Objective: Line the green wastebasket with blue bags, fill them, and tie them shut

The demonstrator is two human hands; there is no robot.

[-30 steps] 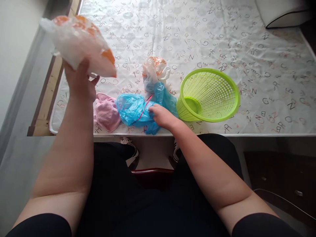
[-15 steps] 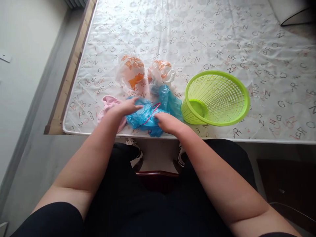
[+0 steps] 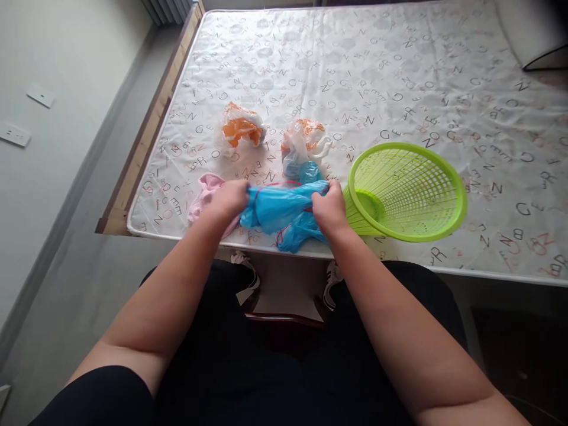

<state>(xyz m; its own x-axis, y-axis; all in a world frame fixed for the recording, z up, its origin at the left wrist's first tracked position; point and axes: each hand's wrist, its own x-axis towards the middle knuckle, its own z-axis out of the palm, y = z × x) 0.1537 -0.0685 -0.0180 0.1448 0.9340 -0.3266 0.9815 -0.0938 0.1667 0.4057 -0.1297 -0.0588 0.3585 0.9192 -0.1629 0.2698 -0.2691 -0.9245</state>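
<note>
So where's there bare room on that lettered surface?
The lettered surface is bare beyond the two white-and-orange bags and right of the green basket. Crowded: the near edge, where the left hand and right hand hold a blue bag between pink cloth and basket.

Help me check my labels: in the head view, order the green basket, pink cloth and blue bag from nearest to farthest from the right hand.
1. Blue bag: gripped by the right hand.
2. Green basket: just to that hand's right.
3. Pink cloth: off to the left, partly hidden by the left hand.
</note>
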